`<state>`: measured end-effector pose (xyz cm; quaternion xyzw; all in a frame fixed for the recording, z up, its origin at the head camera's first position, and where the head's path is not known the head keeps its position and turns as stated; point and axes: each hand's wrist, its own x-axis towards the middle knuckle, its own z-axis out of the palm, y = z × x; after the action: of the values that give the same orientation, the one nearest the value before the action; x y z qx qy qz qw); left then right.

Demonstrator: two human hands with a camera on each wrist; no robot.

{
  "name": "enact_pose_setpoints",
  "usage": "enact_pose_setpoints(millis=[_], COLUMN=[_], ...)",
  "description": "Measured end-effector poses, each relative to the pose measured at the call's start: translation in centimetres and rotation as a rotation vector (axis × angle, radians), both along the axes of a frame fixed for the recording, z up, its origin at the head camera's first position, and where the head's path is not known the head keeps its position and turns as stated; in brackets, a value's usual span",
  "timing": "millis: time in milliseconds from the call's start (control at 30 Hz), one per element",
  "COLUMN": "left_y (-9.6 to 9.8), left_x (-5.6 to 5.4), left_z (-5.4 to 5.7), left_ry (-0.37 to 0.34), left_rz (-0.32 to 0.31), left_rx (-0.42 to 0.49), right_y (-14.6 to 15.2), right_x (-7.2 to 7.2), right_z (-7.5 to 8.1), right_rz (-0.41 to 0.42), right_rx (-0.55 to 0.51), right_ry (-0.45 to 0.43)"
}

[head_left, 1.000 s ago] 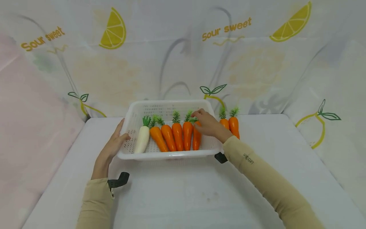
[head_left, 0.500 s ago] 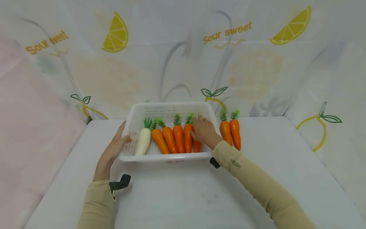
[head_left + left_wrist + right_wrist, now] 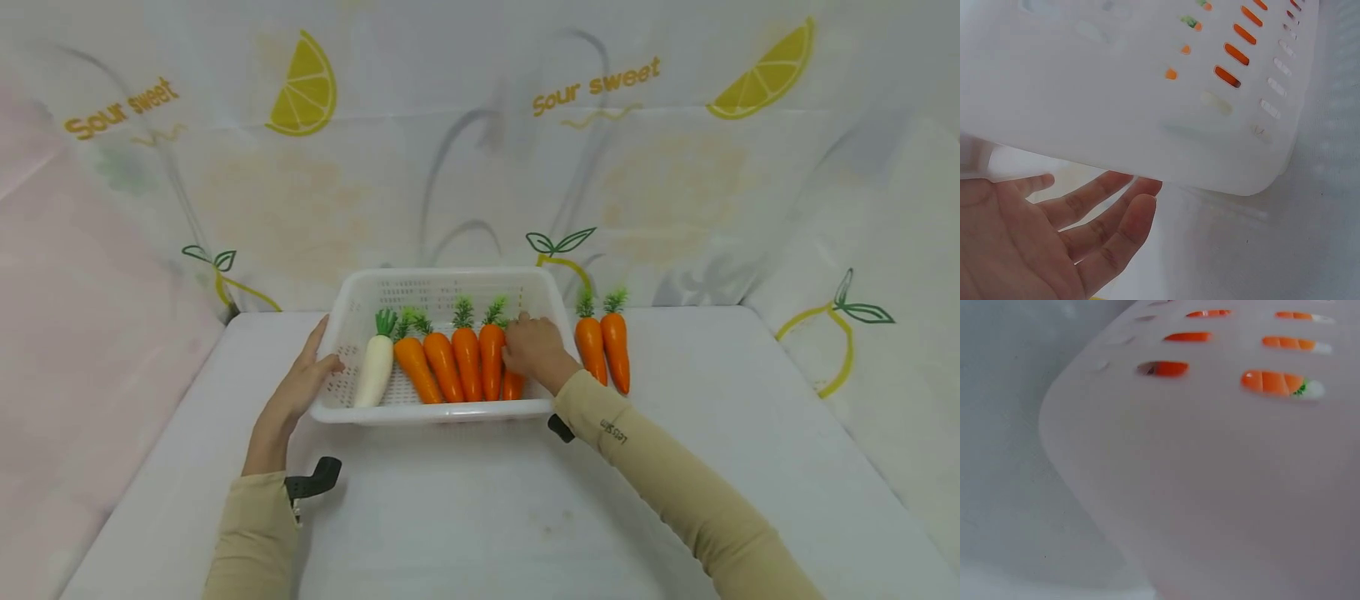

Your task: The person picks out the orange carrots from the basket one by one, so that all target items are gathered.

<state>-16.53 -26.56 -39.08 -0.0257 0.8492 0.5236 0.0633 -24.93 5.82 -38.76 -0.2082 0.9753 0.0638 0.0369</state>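
Head view: at centre, the right hand (image 3: 536, 346) has come down over the rightmost carrot (image 3: 513, 387) inside the white plastic basket (image 3: 442, 413), apparently making that carrot the one being handled; whether it is gripped, I cannot tell. Left wrist view: lower left, the left hand (image 3: 1050, 244) has relaxed, extended fingers at the rim. Right wrist view: orange carrots (image 3: 1272, 382) show through slots along the top.

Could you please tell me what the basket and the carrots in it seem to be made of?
White basket: likely molded plastic, smooth with a slight sheen, judging by its regular slots. Carrots: probably imitations in glossy plastic or coated foam, judging by their highlights and uniform orange.
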Motion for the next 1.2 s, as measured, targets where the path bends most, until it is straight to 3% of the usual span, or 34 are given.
enact_pose_setpoints(millis=[233, 500, 600, 800, 1000, 1067, 1200], left_y=[-0.2, -0.2, -0.2, -0.2, -0.3, -0.3, -0.3], left_x=[0.1, 0.1, 0.1, 0.0, -0.1, -0.1, -0.1], left_z=[-0.2, -0.1, -0.1, -0.1, -0.1, -0.1, -0.1], left_ry=[0.007, -0.002, -0.001, 0.004, -0.001, -0.003, -0.003], left_rz=[-0.007, 0.000, 0.000, -0.002, -0.004, -0.006, -0.009], left_rx=[0.013, 0.007, 0.007, 0.006, 0.006, 0.010, 0.016], right_y=[-0.2, -0.1, -0.1, 0.7, 1.6, 1.8, 2.1], right_x=[0.1, 0.0, 0.0, -0.2, 0.2, 0.4, 0.7], right_z=[-0.4, -0.2, -0.1, 0.5, 1.4, 1.5, 1.7], right_rz=[-0.002, -0.013, -0.033, -0.072, -0.051, -0.060, -0.077], right_rx=[0.027, -0.120, -0.241, -0.612, -0.988, -1.066, -1.102], right_ry=[-0.004, 0.022, -0.024, -0.163, -0.167, -0.153, -0.125])
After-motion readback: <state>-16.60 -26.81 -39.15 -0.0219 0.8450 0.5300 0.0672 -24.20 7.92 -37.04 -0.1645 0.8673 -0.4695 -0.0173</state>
